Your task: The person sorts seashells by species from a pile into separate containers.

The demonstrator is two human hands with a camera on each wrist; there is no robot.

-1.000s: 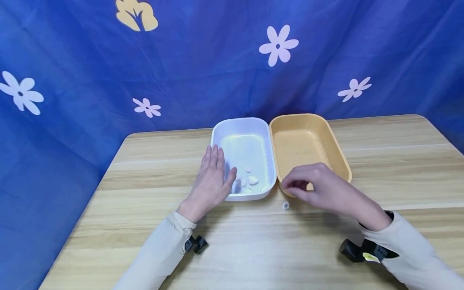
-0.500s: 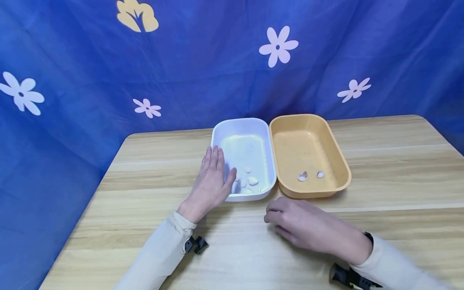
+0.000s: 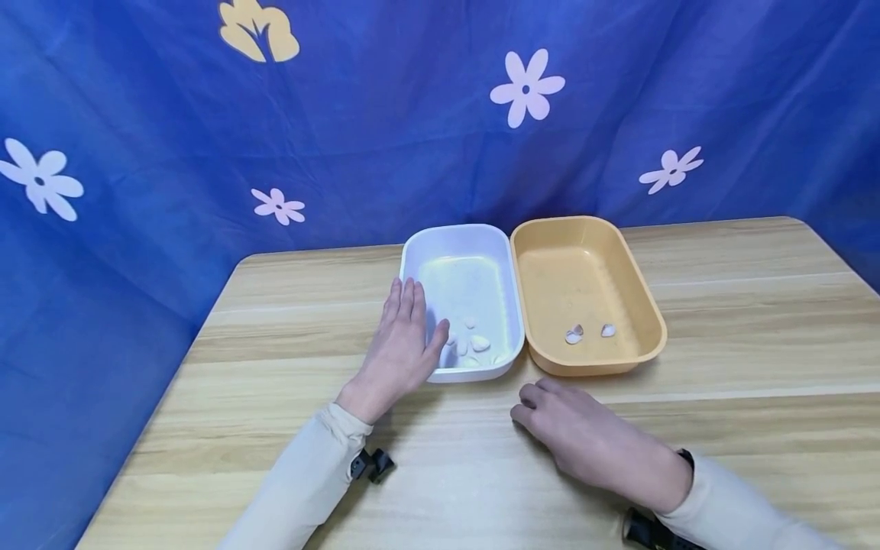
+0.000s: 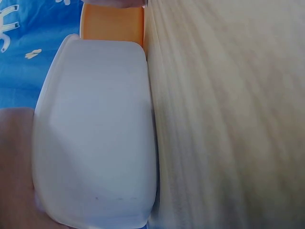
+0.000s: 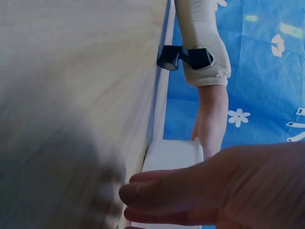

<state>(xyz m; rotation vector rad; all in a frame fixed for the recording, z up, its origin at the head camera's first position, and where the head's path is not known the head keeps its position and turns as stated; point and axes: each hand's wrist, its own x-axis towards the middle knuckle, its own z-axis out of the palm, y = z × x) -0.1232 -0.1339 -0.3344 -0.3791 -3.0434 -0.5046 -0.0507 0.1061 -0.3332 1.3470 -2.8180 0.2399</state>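
Note:
My left hand (image 3: 399, 344) lies with straight fingers along the left rim of a white tub (image 3: 462, 374), thumb apart from them. Inside that tub are several pale shells (image 3: 480, 343). My right hand (image 3: 577, 431) is low over the table in front of the yellow tub (image 3: 596, 368), fingers bent. In the right wrist view, the right thumb (image 5: 133, 194) lies close to the fingers near the tabletop. Whether anything is between those fingertips cannot be seen. The small whitish piece seen there earlier is out of sight. A few shells (image 3: 608, 331) lie in the yellow tub.
Both tubs stand side by side near the back edge of the wooden table (image 3: 289, 367). A blue curtain (image 3: 385, 114) with printed flowers hangs behind. Dark wrist cameras (image 3: 372, 464) sit at the cuffs.
My right hand came down from over the yellow tub to the table in front of it, where the small whitish piece lay, then shifted slightly right. The left hand stays put.

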